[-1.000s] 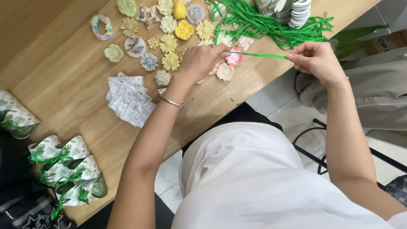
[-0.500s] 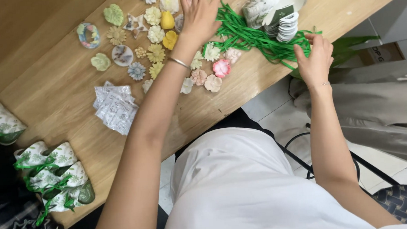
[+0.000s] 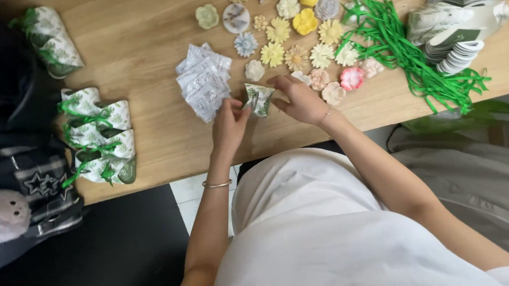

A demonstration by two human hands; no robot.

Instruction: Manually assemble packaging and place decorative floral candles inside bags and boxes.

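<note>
We pinch small patterned pouch in both grips, left hand, right hand; clear packets just left of pouch, flower shapes beyond it, green ribbons farther right.

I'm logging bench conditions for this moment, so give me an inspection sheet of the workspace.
Surface: wooden table, much of it covered.
Job's things: small green-patterned pouch held between both hands.
Clutter: clear packets, flower-shaped pieces, green ribbons, stack of white cards, tied pouches at the left edge.
Grippers: left hand and right hand, fingers pinching the pouch.
Cables: nothing seen.
Surroundings: dark bag with a plush toy at the left; pale floor tile under the table edge.
</note>
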